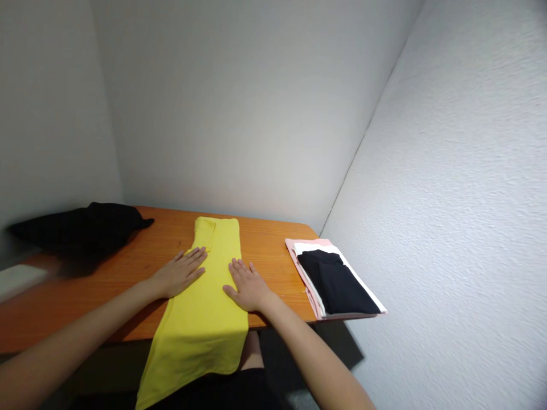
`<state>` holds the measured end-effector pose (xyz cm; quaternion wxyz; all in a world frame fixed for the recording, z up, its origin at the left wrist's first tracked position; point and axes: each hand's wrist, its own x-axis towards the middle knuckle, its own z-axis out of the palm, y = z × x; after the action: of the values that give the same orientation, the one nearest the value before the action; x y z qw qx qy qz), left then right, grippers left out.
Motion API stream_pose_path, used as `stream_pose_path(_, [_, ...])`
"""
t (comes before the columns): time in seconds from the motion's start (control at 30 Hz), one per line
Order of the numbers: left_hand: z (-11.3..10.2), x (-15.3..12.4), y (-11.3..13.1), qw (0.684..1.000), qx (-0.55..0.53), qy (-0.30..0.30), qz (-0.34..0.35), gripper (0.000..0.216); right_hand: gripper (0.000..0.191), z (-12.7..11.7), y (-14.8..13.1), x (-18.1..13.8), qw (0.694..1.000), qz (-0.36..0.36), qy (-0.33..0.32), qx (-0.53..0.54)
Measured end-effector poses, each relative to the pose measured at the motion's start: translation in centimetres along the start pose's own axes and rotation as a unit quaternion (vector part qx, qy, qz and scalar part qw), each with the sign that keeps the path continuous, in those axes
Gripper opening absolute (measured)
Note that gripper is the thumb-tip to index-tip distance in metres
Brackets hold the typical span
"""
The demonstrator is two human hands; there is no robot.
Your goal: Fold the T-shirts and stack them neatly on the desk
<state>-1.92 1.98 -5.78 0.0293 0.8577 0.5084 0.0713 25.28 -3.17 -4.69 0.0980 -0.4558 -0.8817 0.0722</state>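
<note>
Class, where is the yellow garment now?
In the head view, left of centre, the yellow garment lies on the table under the left hand and right hand, overhanging the near edge, left of the folded stack.

The left hand hides some yellow cloth; the left edge crops a blurred white object.

back wall: plain, pale | right wall: textured, brighter | table: orange-brown wood
</note>
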Motion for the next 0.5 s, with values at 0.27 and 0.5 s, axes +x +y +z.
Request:
stream_pose_path(0.27, [-2.2,-2.4,1.9,0.987,0.044,0.128,0.089,0.052,0.071,-1.5,-0.7,-2.0,1.000,0.008,0.019,-0.003])
stream_pose_path(0.5, [-4.1,-8.9,2.2,0.988,-0.053,0.134,-0.051,0.041,0.051,-2.6,-0.6,-7.9,0.993,0.012,0.117,-0.002])
